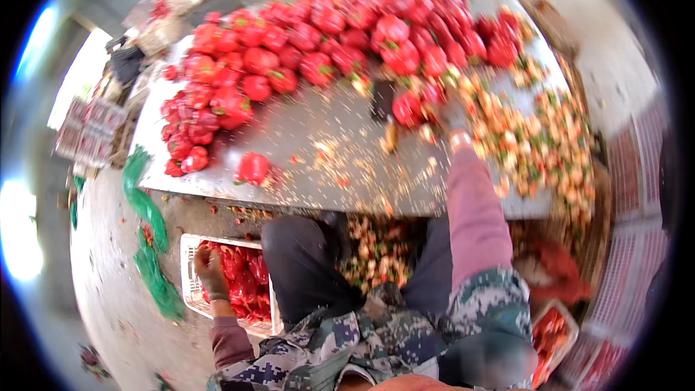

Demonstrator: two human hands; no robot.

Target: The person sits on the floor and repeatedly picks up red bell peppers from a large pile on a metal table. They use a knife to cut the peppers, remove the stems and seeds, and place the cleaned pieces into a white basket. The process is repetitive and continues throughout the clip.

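Observation:
My left hand [210, 271] is over the left rim of a white plastic crate [190, 293] that holds cored red pepper pieces [241, 282]; whether its fingers hold anything is unclear. My right hand [456, 117], blurred, reaches onto the metal table [304, 136], beside red bell peppers [407, 110] and a heap of pepper cores [516, 146]. What it holds, if anything, cannot be made out. A dark, flat blade-like object [383, 100] lies left of it. A large pile of whole red bell peppers [304, 35] covers the far part of the table, and a single pepper [252, 168] lies near the front edge.
Seeds are scattered over the tabletop. More cores [377, 255] lie on the floor between my legs. Green netting [149, 244] is on the floor at left. A second crate [564, 331] with red pieces stands at lower right, near stacked plastic crates [624, 266].

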